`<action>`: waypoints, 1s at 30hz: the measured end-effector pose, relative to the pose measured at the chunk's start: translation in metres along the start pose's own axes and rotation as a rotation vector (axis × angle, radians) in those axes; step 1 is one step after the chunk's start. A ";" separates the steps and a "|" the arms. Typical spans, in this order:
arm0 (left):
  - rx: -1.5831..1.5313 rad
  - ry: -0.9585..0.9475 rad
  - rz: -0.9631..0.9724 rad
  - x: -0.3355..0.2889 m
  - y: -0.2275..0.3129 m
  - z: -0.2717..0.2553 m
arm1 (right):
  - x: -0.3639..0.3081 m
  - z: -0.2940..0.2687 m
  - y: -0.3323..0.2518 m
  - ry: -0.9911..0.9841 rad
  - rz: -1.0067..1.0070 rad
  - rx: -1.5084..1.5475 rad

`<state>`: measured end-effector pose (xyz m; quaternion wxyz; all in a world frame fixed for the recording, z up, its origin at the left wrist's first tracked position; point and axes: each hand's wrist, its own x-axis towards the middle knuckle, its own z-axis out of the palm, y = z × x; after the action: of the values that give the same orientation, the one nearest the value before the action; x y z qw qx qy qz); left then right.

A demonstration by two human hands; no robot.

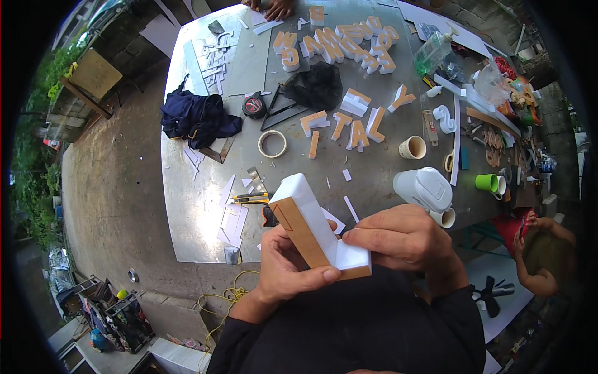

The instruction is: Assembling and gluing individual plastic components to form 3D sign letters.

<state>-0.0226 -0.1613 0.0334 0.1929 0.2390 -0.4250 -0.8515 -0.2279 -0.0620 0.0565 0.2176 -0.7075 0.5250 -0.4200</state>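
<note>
My left hand point(283, 268) is closed around an L-shaped block letter point(305, 232) with a brown face and white side walls, held tilted above the table's near edge. Its thumb presses along the brown face near the corner. My right hand point(398, 240) is pinched at the inside of the letter's short arm; what its fingertips hold, if anything, is too small to make out. Just beyond the letter lie a yellow-and-black utility knife point(251, 198) and white offcut strips point(233, 224). A white lidded container point(423, 189) stands past my right hand.
More block letters point(358, 134) are spread over the metal table point(299, 171), with a masking tape roll point(272, 144), tape measure point(254, 106), dark cloth point(198, 118) and paper cup point(412, 148). Another person's hands point(274, 9) work at the far edge; someone else point(539, 249) sits at right.
</note>
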 end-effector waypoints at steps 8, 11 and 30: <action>0.004 0.032 -0.003 0.003 -0.003 0.001 | 0.004 -0.001 0.002 -0.017 0.038 -0.081; 0.036 0.071 0.021 0.001 -0.002 0.000 | 0.008 -0.008 -0.005 0.021 0.066 -0.001; -0.407 -0.321 -0.329 -0.005 -0.034 -0.014 | 0.000 0.022 0.024 -0.104 0.706 1.489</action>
<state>-0.0150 -0.1482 -0.0008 0.0268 0.1235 -0.2265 -0.9658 -0.2235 -0.0730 0.0262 0.7729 -0.1898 0.2899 -0.5315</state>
